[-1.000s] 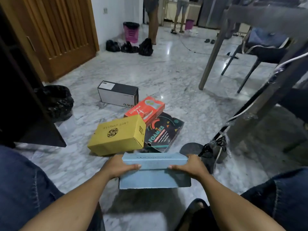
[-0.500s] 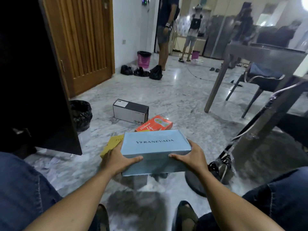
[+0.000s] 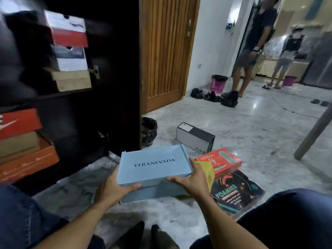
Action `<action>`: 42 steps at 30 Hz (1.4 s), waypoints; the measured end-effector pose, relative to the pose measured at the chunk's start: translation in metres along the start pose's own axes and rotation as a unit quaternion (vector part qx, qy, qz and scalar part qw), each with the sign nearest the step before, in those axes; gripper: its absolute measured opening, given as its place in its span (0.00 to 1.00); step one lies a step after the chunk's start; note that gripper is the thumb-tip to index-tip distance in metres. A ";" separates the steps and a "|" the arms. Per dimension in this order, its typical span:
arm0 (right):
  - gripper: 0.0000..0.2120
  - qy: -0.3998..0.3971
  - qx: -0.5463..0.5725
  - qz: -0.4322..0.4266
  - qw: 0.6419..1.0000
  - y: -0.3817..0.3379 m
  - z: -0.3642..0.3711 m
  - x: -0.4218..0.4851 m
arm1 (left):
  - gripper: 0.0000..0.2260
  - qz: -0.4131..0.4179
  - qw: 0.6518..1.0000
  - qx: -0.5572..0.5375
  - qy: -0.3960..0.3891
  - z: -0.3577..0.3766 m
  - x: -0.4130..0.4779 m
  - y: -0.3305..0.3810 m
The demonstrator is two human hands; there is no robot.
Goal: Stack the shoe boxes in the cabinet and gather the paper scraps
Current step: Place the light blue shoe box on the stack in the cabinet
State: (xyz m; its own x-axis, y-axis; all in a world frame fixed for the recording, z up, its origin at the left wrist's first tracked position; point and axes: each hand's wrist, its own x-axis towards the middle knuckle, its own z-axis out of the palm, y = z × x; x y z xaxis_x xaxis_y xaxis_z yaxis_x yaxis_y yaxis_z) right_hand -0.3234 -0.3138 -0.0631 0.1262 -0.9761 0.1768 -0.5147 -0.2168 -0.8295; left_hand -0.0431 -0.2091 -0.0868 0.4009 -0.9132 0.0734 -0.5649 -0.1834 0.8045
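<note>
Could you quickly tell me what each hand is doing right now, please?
Left hand: closed on the near left corner of the light blue shoe box.
Right hand: closed on the same box's right side.

**Shoe boxes and cabinet — current positions**

Light-blue box [image 3: 154, 165], lid printed VERANEVADA, held level above the floor between both hands. On the floor to its right: yellow box [image 3: 206, 170], mostly hidden; red-orange box [image 3: 221, 161]; dark FOAMIES box [image 3: 235, 193]; grey-and-black box [image 3: 195, 137] on its side. Dark cabinet [image 3: 115, 72], open — 3 boxes stacked on the upper shelf [image 3: 69, 51], 3 below [image 3: 21, 141].
</note>
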 end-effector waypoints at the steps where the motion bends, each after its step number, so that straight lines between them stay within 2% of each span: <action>1: 0.56 -0.022 0.015 -0.010 1.000 -0.006 0.015 0.001 | 0.45 -0.015 1.000 0.008 0.015 -0.013 -0.006 -0.009; 5: 0.49 -0.100 0.061 -0.056 0.992 -0.041 0.078 0.012 | 0.46 -0.054 0.994 0.032 0.088 -0.067 -0.028 -0.034; 8: 0.46 -0.158 0.120 -0.100 0.975 -0.083 0.127 0.023 | 0.38 -0.082 0.981 0.038 0.172 -0.115 -0.041 -0.041; 10: 0.53 -0.163 0.161 -0.117 0.966 -0.117 0.154 0.028 | 0.38 -0.095 0.968 0.053 0.227 -0.148 -0.044 -0.042; 13: 0.63 -0.170 0.188 -0.146 0.956 -0.167 0.181 0.036 | 0.41 -0.104 0.954 0.077 0.270 -0.193 -0.045 -0.043; 16: 0.61 -0.182 0.223 -0.179 0.941 -0.212 0.208 0.042 | 0.44 -0.100 0.942 0.098 0.305 -0.242 -0.044 -0.040; 19: 0.53 -0.191 0.273 -0.188 0.924 -0.250 0.232 0.048 | 0.46 -0.085 0.932 0.119 0.333 -0.292 -0.036 -0.024; 22: 0.55 -0.196 0.315 -0.194 0.908 -0.290 0.257 0.065 | 0.49 -0.053 0.914 0.116 0.385 -0.338 -0.013 -0.012; 25: 0.52 -0.185 0.341 -0.222 0.895 -0.330 0.283 0.087 | 0.54 -0.041 0.898 0.082 0.430 -0.371 0.020 -0.013; 27: 0.49 -0.178 0.345 -0.234 0.892 -0.357 0.300 0.102 | 0.49 -0.024 0.888 0.031 0.457 -0.382 0.043 -0.025; 29: 0.45 -0.185 0.332 -0.242 0.893 -0.380 0.321 0.116 | 0.41 -0.012 0.865 -0.019 0.502 -0.390 0.064 -0.041; 33: 0.51 -0.207 0.307 -0.263 0.891 -0.403 0.364 0.135 | 0.39 -0.025 0.834 -0.068 0.547 -0.403 0.090 -0.080; 36: 0.46 -0.193 0.307 -0.253 0.897 -0.413 0.392 0.142 | 0.40 -0.019 0.791 -0.031 0.611 -0.408 0.107 -0.096; 39: 0.36 -0.128 0.317 -0.269 0.900 -0.423 0.418 0.143 | 0.34 -0.003 0.730 0.026 0.683 -0.412 0.129 -0.095; 42: 0.27 -0.131 0.274 -0.295 0.906 -0.432 0.438 0.146 | 0.25 0.024 0.712 0.099 0.695 -0.418 0.149 -0.098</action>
State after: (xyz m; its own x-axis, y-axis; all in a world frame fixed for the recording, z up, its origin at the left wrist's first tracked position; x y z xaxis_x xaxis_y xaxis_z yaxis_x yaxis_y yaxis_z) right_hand 0.2889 -0.3561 0.0890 0.4763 -0.6396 0.6034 0.1968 -0.5913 -0.7821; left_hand 0.3737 -0.1750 0.0919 0.6260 0.2958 0.7215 -0.6381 -0.3375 0.6920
